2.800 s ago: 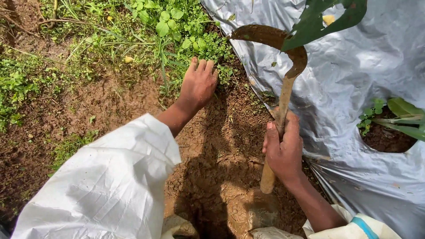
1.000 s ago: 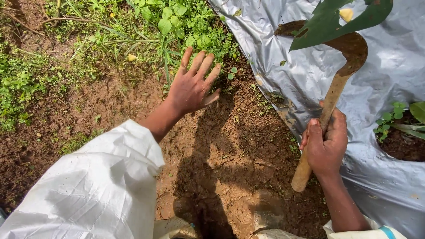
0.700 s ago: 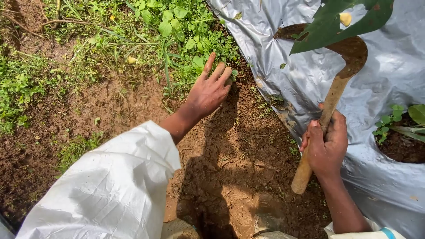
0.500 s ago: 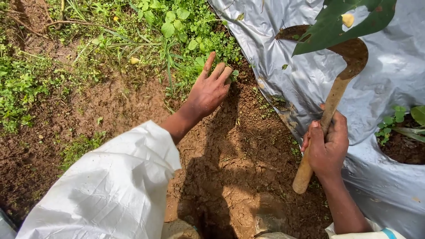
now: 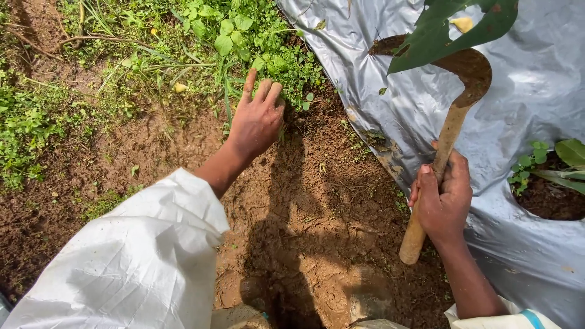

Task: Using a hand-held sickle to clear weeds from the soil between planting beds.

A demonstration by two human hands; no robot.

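Silver plastic sheet lies beside the right hand clamped on a sickle; left hand, fingers apart, presses weeds.

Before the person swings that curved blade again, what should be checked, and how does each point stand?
1. Right hand wrapped firmly round the sickle handle: ok.
2. Blade tip in view: not ok, a large leaf covers it.
3. Left hand away from the blade: ok, it rests on the weeds.
4. Left hand's grip closed on weed stems: cannot tell.
5. Silver mulch sheet clear of the blade: not ok, it lies right beneath.
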